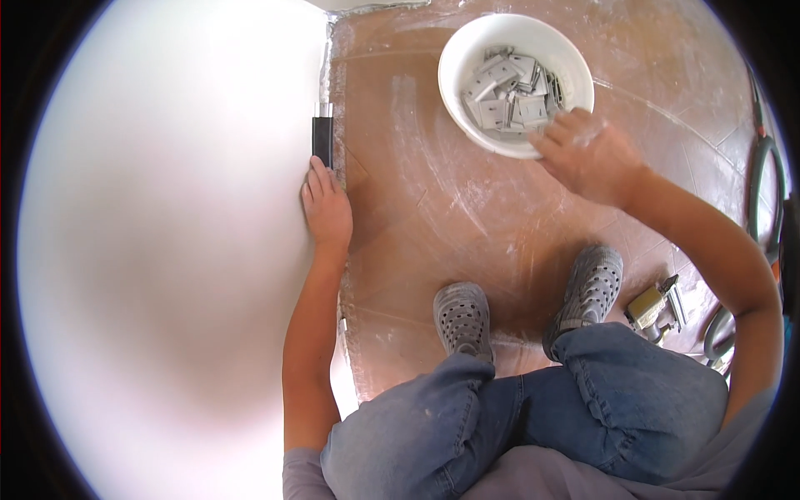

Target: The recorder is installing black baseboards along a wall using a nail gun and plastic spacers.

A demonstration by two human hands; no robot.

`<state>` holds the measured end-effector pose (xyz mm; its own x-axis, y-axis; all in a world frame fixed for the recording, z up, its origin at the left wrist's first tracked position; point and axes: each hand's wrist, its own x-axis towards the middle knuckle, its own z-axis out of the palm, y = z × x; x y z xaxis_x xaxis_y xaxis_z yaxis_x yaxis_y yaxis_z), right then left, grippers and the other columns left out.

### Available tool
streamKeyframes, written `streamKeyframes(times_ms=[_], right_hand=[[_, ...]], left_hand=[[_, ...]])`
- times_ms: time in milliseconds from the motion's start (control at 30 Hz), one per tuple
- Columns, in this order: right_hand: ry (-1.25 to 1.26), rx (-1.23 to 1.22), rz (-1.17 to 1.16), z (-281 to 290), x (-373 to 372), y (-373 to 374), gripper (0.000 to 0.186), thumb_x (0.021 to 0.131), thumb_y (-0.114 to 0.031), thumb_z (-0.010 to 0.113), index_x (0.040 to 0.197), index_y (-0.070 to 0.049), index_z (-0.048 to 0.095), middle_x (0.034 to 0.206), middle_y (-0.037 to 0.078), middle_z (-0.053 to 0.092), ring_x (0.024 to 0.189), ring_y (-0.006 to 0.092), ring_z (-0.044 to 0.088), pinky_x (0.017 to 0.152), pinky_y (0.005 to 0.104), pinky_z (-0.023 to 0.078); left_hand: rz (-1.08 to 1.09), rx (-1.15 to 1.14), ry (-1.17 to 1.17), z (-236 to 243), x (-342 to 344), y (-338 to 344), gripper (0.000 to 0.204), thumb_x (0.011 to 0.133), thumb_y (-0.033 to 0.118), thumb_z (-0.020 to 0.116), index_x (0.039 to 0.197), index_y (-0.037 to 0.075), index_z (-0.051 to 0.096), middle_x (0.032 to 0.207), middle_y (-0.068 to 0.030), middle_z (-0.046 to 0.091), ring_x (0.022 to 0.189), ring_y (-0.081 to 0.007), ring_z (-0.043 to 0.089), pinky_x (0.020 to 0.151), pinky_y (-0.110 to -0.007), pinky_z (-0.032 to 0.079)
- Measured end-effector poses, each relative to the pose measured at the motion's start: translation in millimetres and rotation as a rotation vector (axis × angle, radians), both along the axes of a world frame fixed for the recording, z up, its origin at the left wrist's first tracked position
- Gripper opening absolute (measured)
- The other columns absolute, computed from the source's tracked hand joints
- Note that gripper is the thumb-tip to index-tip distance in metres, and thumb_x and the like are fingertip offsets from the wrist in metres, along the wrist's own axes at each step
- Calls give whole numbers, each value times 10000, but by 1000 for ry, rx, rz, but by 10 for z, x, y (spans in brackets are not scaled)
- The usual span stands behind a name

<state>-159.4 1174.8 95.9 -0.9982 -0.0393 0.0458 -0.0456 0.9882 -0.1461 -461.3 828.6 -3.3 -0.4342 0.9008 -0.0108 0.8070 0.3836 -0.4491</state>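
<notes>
My left hand is low against the white wall, its fingers closed on the near end of a short black strip. The strip lies along the foot of the wall, and a pale metallic piece shows at its far end. At the near right rim of a white bucket is my right hand, blurred by motion. Its fingers are bent, but whether they hold anything is unclear. Several flat grey metal brackets lie loose in a heap inside the bucket.
The smooth white wall fills the left side. My feet in grey clogs stand on the dusty brown tiled floor. To the right lie a brass-coloured tool and, farther out, a dark looped handle.
</notes>
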Motion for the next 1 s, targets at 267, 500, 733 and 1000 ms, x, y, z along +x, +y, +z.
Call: streamKeyframes(times_ms=[267,500,733,1000], right_hand=[[-32,84,-174,25,193,67,87,884,-173,641,882,-90,668,853,86,693,864,275,683,848,380,552],[2,31,-525,238,449,490,313,916,-202,683,1180,-44,628,1119,131,678,1128,328,625,946,433,525],[-312,-244,-972,154,2683,-583,658,912,-32,607,1530,-44,379,1306,219,583,1198,420,574,1009,506,485],[-356,-153,-1209,-538,3532,-1576,840,857,36,550,1601,31,161,1465,350,430,1391,492,379,1172,541,323]], left_hand=[[6,-73,105,-55,75,-63,379,997,66,551,1316,-138,559,1554,-287,401,1308,-381,504,1106,-442,425],[46,-71,66,-112,112,-72,454,1030,92,498,1363,-215,473,1583,-293,341,1346,-371,462,1141,-412,395],[46,-47,-1,-169,75,-63,463,1018,66,480,1365,-239,447,1604,-286,302,1344,-387,458,1149,-422,390],[209,137,-259,-187,85,-141,711,955,28,504,1571,-116,179,1586,-279,329,1371,-398,443,1175,-405,368]])
